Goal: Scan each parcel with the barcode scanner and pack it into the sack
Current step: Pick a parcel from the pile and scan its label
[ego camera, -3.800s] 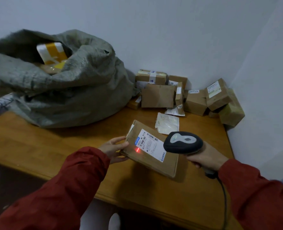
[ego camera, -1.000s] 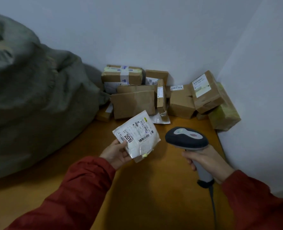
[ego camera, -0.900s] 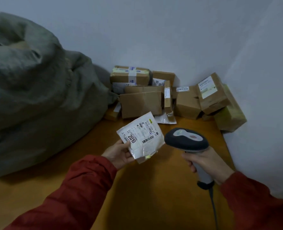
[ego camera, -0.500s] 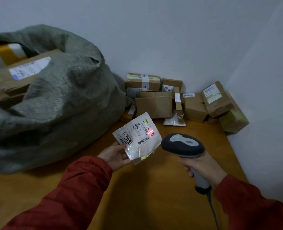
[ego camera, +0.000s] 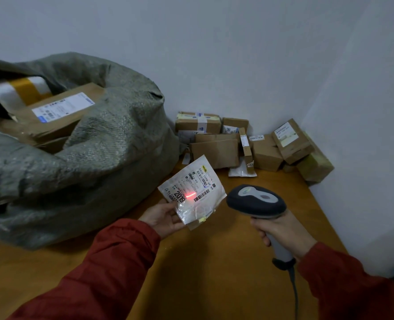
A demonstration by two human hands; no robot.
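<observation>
Pouch (ego camera: 192, 191) of crinkly plastic, coarse woven sack (ego camera: 103, 158), smooth rounded scanner (ego camera: 256, 202)

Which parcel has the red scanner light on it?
The white pouch that the left hand holds: a red line glows on its label. The boxes farther back show none.

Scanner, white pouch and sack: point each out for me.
barcode scanner (ego camera: 256, 200), head view, on its dark head.
white pouch (ego camera: 195, 182), head view, on its label.
sack (ego camera: 113, 144), head view, on its grey side.
</observation>
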